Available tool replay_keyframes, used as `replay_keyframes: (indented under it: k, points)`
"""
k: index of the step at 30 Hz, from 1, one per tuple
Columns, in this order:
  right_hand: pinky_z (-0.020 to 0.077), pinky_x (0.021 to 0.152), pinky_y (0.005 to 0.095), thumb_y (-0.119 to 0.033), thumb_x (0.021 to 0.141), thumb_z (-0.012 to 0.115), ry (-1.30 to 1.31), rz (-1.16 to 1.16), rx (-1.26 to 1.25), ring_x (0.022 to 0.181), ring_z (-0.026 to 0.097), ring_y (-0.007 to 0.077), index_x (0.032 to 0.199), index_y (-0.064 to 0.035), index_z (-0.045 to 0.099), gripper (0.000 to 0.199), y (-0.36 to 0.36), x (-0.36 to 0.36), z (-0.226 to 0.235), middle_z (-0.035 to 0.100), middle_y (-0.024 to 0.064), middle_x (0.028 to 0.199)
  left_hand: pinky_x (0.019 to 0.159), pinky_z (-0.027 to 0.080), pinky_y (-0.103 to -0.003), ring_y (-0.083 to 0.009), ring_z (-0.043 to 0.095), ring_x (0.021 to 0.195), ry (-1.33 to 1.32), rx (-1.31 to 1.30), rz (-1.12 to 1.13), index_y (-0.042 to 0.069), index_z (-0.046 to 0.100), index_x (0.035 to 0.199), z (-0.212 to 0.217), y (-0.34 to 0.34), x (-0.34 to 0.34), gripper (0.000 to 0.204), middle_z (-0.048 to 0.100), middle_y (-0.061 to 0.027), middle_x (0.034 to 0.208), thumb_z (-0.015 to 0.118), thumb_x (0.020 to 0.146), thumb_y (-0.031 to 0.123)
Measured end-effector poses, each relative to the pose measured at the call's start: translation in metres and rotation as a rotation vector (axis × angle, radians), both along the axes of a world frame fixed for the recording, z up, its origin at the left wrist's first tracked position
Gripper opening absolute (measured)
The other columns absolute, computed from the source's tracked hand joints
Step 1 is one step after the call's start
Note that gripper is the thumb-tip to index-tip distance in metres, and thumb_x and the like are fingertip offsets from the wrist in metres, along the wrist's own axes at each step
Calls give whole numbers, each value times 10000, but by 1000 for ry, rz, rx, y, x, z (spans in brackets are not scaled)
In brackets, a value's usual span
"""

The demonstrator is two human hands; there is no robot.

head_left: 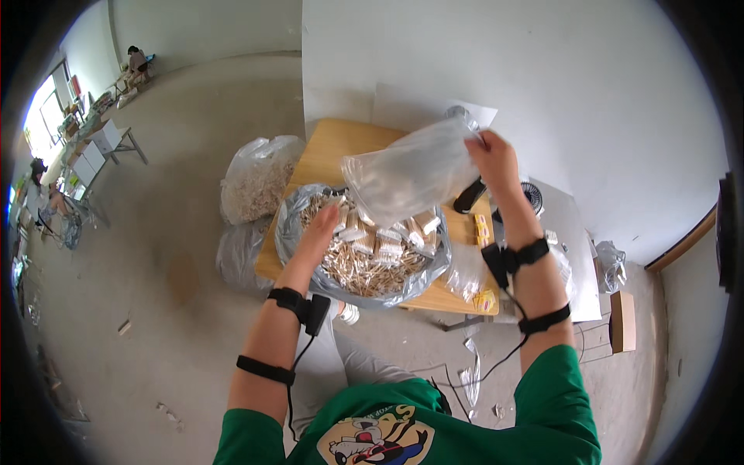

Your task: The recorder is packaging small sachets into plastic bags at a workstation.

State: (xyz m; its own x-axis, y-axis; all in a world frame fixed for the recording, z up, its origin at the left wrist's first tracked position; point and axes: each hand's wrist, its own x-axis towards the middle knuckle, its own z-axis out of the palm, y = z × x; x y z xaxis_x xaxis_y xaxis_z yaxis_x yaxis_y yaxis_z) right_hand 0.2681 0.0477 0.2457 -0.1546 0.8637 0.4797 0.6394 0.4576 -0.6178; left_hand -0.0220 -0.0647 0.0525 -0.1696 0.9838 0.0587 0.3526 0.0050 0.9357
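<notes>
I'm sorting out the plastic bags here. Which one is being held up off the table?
The clear, nearly empty bag, pinched at its top by the right hand. The others rest: one open on the table full of wooden clothespins, two on the floor.

A green short-sleeved shirt (558,403) filled the lower edge of the frame, and a colourful cartoon print (377,442) sat on its chest at bottom centre. Grey trousers (341,368) showed just above it. The left forearm carried two black straps (266,370), the upper one at the wrist bearing a small black box (316,312) with a thin black cable (293,380) trailing down. Right of centre, the right forearm wore the same: two black bands, a box (496,263) and a cable (504,353).
</notes>
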Motion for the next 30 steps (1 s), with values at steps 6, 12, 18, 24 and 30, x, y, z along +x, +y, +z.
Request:
replay_keyframes:
  k: [6, 12, 18, 24, 30]
  points:
    - [381, 495, 227, -139, 868, 607, 695, 136, -341, 557, 488, 68, 852, -55, 577, 91, -48, 30, -103, 551, -22, 688, 1069, 225, -437, -266, 331, 1309, -909, 2, -117, 67, 136, 1454, -1, -10, 18, 925, 330, -161, 1435, 352, 838, 723]
    - [404, 572, 199, -135, 872, 620, 856, 210, -472, 630, 515, 58, 917, -43, 584, 109, -106, 51, -161, 575, -13, 745, 769, 473, -357, -199, 606, 930, -1001, -77, -172, 123, 488, 1219, 20, -24, 39, 597, 619, -67, 1035, 652, 803, 517]
    - [377, 593, 207, -173, 864, 654, 353, 181, -304, 674, 448, 45, 946, 14, 541, 233, -153, 87, -171, 537, -23, 782, 703, 467, -282, -133, 619, 789, -493, -15, -23, 77, 567, 1096, 28, -42, 71, 375, 635, -21, 927, 633, 869, 368]
    - [371, 605, 208, -228, 892, 632, 552, 200, -319, 709, 412, 38, 970, -10, 541, 249, -183, 114, -177, 495, -25, 764, 712, 476, -262, -134, 618, 796, -429, 70, -126, 44, 577, 1097, 17, -56, 96, 323, 635, -37, 956, 524, 944, 324]
    - [444, 647, 211, -219, 925, 581, 756, 197, -285, 693, 550, 74, 971, -3, 598, 222, -218, 128, -155, 597, -1, 778, 747, 498, -280, -146, 620, 831, -408, 46, -204, 22, 569, 1118, 26, -81, 125, 371, 628, -70, 1002, 446, 976, 342]
